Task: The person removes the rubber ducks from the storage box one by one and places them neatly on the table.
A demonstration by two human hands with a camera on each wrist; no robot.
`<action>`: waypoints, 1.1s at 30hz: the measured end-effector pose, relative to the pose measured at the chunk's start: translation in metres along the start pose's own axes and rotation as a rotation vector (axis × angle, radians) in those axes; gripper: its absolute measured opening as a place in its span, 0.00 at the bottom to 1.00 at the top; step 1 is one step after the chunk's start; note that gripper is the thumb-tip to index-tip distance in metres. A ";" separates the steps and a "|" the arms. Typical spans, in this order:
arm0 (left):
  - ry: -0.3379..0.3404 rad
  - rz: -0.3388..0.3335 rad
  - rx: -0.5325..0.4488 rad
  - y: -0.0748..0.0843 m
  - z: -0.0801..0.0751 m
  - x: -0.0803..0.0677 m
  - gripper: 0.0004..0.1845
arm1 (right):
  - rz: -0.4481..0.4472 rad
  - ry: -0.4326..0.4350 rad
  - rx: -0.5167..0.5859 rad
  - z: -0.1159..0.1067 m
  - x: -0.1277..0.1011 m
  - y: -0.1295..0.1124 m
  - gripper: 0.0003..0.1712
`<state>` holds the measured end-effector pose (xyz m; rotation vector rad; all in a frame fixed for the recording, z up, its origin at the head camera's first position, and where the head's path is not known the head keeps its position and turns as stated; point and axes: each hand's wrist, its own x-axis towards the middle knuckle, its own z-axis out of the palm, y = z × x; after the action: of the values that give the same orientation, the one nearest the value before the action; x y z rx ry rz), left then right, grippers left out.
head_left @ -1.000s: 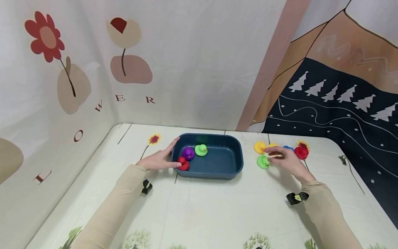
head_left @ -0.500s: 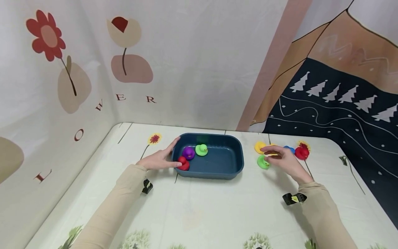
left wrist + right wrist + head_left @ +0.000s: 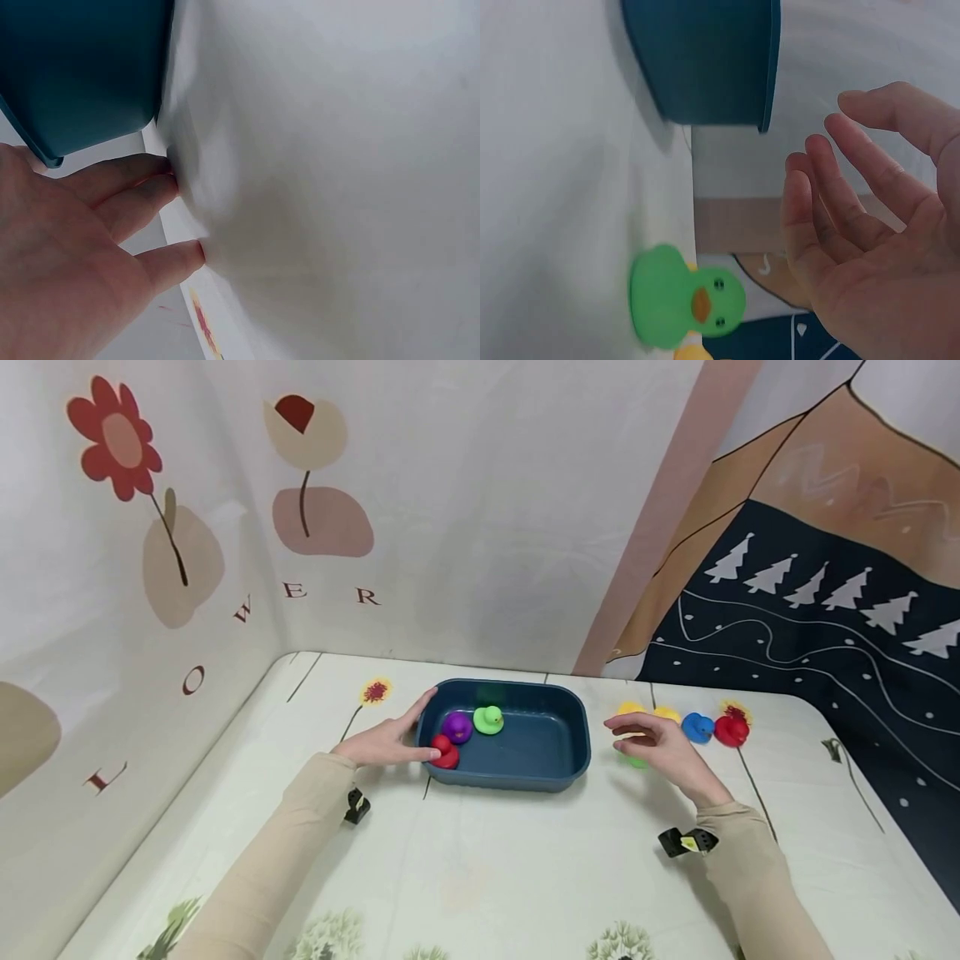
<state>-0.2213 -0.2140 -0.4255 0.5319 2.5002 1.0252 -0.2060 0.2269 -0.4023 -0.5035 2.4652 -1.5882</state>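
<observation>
My left hand [image 3: 384, 741] lies along the left end of a dark blue plastic tub [image 3: 517, 781], thumb over the rim. In the left wrist view, its straight fingers reach the table beside the tub wall [image 3: 90, 82]. Inside the tub sit a red rubber duck [image 3: 446, 755], a purple duck [image 3: 457, 727] and a light green duck [image 3: 488, 720]. My right hand [image 3: 663, 753] hovers over the table right of the tub, with nothing between its bent fingers and thumb. Below it is a green duck [image 3: 660, 296], mostly hidden in the head view.
Right of the tub stand a yellow duck [image 3: 629, 707], partly hidden by the right hand, another yellow duck [image 3: 667, 714], a blue duck [image 3: 698, 727] and a red duck [image 3: 732, 732]. A white flower-printed cloth [image 3: 480, 860] covers the table; printed curtains [image 3: 480, 527] rise behind.
My right hand has moved left toward the tub, now covering most of the green duck and uncovering the blue one. The left hand and the tub have stayed in place.
</observation>
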 end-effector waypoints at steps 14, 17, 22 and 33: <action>-0.003 -0.009 -0.002 0.001 -0.001 -0.001 0.55 | -0.051 -0.067 0.011 0.025 0.013 -0.015 0.19; -0.002 -0.001 0.003 0.001 -0.001 -0.001 0.55 | -0.058 -0.080 0.017 0.030 0.016 -0.019 0.18; -0.004 0.005 -0.001 0.004 -0.001 -0.001 0.55 | -0.084 -0.101 0.007 0.036 0.023 -0.025 0.18; -0.004 0.011 -0.003 0.004 0.000 -0.002 0.56 | -0.142 -0.147 -0.055 0.042 0.037 -0.045 0.18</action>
<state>-0.2194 -0.2123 -0.4219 0.5475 2.4947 1.0309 -0.2183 0.1605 -0.3780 -0.7902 2.4153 -1.4766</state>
